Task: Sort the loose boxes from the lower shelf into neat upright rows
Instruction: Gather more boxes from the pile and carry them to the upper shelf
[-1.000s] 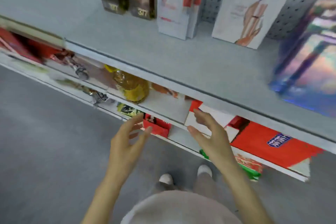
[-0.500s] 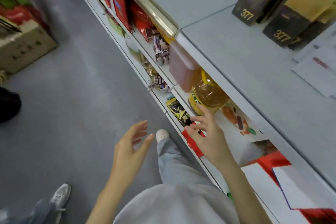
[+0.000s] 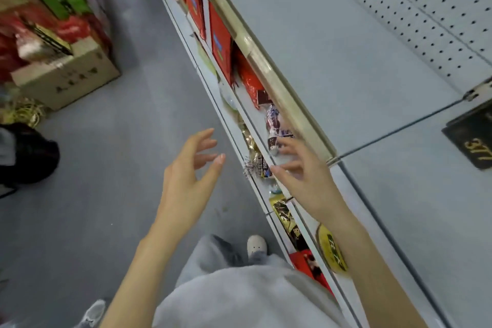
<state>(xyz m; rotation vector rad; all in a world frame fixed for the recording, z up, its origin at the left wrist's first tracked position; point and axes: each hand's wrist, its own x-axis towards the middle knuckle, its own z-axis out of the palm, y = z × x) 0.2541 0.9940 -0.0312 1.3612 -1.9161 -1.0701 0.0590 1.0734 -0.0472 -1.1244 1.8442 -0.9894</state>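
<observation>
Grey floor (image 3: 111, 157), grey shelving (image 3: 332, 56) with pegboard back (image 3: 431, 8), cardboard carton (image 3: 66, 77) across the aisle.

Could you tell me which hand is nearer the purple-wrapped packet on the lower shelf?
The right hand: its fingertips are at the near end of the purple-wrapped packet, over the lower shelf. The left hand hovers open above the aisle floor.

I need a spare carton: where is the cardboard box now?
Head view, upper left: the cardboard box stands on the floor, across the aisle from the shelves.
</observation>
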